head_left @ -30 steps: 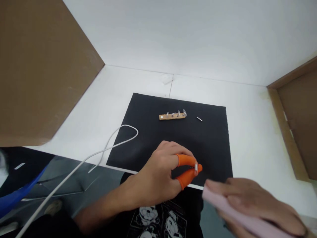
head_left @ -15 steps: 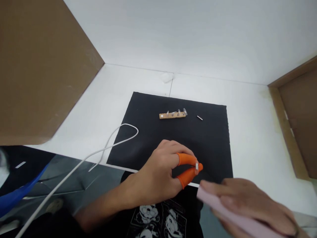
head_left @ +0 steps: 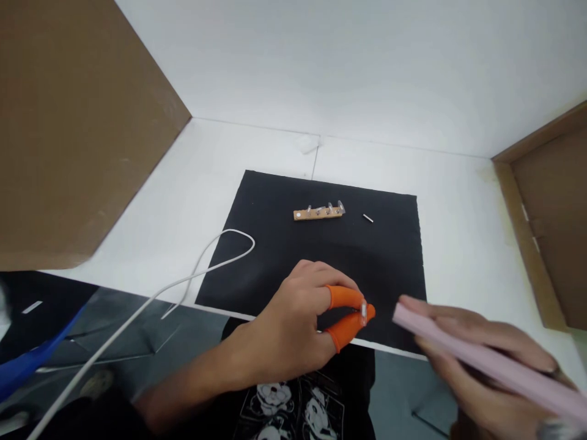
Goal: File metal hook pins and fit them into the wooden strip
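My left hand (head_left: 298,330) is above the near edge of the black mat, wearing orange finger covers on thumb and forefinger. Pinched between those two tips is a small clear piece (head_left: 364,311) with a pale strip along it. At the right, my right hand (head_left: 495,354) grips a long pale pink bar (head_left: 486,360), its far end pointing toward my left hand without touching it. Farther back lies a wooden strip (head_left: 305,215) carrying several small clear pieces that stick up. A short thin metal rod (head_left: 368,217) lies to its right.
The black mat (head_left: 275,263) rests on a white table (head_left: 454,244). A white cable (head_left: 183,279) loops over the mat's left edge. Brown panels (head_left: 82,134) stand at both sides. A crumpled clear scrap (head_left: 306,144) lies near the back wall.
My right hand has moved right and a little up with the pink bar, widening the gap to my left hand. My left hand keeps its pinch, nearly still.
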Demonstrator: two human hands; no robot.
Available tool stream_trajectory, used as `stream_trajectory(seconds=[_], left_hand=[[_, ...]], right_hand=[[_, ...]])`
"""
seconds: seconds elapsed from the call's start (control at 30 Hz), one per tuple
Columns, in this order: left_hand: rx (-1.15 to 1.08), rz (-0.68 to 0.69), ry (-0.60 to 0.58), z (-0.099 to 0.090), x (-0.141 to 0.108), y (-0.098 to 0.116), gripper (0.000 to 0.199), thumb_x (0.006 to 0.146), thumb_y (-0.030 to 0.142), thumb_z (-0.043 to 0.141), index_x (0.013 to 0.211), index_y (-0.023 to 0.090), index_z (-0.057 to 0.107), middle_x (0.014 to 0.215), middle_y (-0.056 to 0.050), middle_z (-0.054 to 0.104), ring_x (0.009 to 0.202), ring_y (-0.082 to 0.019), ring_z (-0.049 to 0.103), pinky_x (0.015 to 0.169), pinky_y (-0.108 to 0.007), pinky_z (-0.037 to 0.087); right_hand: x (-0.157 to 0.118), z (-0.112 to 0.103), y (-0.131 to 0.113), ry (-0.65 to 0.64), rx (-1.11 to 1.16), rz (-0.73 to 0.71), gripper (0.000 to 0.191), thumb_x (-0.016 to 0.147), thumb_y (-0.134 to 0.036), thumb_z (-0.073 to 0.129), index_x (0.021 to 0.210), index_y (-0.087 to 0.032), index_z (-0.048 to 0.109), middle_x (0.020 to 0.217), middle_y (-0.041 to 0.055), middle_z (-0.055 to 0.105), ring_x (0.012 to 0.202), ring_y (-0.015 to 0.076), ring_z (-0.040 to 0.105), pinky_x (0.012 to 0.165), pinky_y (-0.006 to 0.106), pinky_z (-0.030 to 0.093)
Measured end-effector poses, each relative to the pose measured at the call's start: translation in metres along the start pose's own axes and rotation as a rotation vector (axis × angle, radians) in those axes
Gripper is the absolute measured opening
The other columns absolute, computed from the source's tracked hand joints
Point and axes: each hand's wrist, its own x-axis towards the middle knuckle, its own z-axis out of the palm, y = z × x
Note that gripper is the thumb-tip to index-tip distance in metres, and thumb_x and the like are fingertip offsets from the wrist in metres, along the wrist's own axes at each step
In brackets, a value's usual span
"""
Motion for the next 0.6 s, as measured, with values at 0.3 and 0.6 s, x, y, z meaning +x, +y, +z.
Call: stream_trajectory(seconds=[0.3, 0.6], left_hand=[[-0.005, -0.002, 0.000, 0.000, -0.001, 0.000, 0.008, 0.096, 0.009, 0.074, 0.099, 0.016, 0.076, 0.101, -0.004, 0.082, 0.095, -0.017, 0.073, 0.091, -0.036, 0.052], [-0.009, -0.017, -0.029, -0.002, -0.002, 0.002, 0.009, 0.096, 0.009, 0.073, 0.100, 0.016, 0.076, 0.101, -0.004, 0.081, 0.095, -0.017, 0.073, 0.092, -0.036, 0.051]], right_hand=[[0.001, -0.017, 0.003, -0.370, -0.025, -0.376, 0.042, 0.082, -0.008, 0.077, 0.120, -0.025, 0.072, 0.110, 0.0027, 0.084, 0.085, 0.0234, 0.084, 0.074, 0.032, 0.073], [-0.013, 0.007, -0.001, -0.023, 0.038, -0.189, 0.032, 0.084, -0.012, 0.081, 0.111, -0.029, 0.075, 0.101, 0.0000, 0.085, 0.077, 0.0217, 0.083, 0.063, 0.032, 0.071]])
